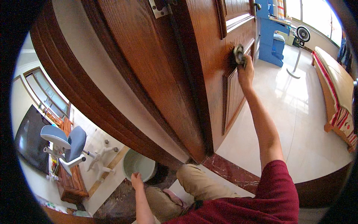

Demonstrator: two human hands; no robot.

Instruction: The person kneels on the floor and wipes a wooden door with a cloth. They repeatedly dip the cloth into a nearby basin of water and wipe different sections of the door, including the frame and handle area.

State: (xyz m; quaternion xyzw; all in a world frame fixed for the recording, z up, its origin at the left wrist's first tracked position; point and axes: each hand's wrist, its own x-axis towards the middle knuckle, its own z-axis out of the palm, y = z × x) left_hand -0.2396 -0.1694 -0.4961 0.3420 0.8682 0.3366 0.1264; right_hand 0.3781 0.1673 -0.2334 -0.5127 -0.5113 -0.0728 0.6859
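Observation:
A brown wooden door (pixel 212 53) with carved panels stands open, and my right hand (pixel 246 73) presses a bunched, dark-and-light cloth (pixel 240 56) against its face, near a carved pattern. My left hand (pixel 137 180) is low in front of me, at the rim of a pale grey-green bucket (pixel 139 165) that stands on the floor. Its fingers are curled; whether they grip the rim is hidden. The wooden door frame (pixel 148 84) rises between the bucket and the door. A metal hinge (pixel 160 9) shows at the top.
A dark red stone threshold (pixel 232 173) crosses the doorway. Behind the door are a blue desk unit (pixel 268 42), a standing fan (pixel 299 50) and a wooden bed (pixel 332 92). To the left are a grey-blue swivel chair (pixel 75 142), a television (pixel 32 140) and a wooden cabinet (pixel 72 184).

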